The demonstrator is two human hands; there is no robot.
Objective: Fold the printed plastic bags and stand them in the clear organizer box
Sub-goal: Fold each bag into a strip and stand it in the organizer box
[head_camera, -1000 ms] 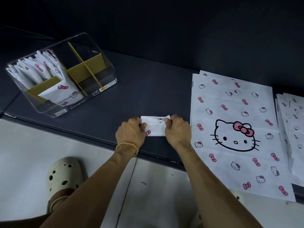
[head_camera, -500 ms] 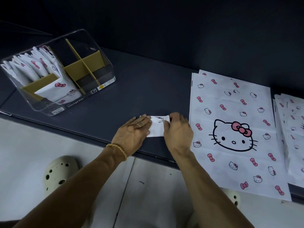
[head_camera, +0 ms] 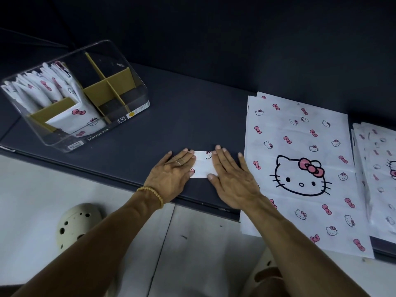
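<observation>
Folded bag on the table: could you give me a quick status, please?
Left hand and right hand flat, pressing folded bag. Box far left, part filled. Path to it unobstructed.

A single wide-angle head-worn camera looks forward and steeply down from above the person's forearms. It faces a dark table set against a dark wall, close enough that both hands fill the lower centre. The clear organizer box sits toward the upper left, flat printed bags run off the right edge, and pale floor shows below the table's near edge.
</observation>
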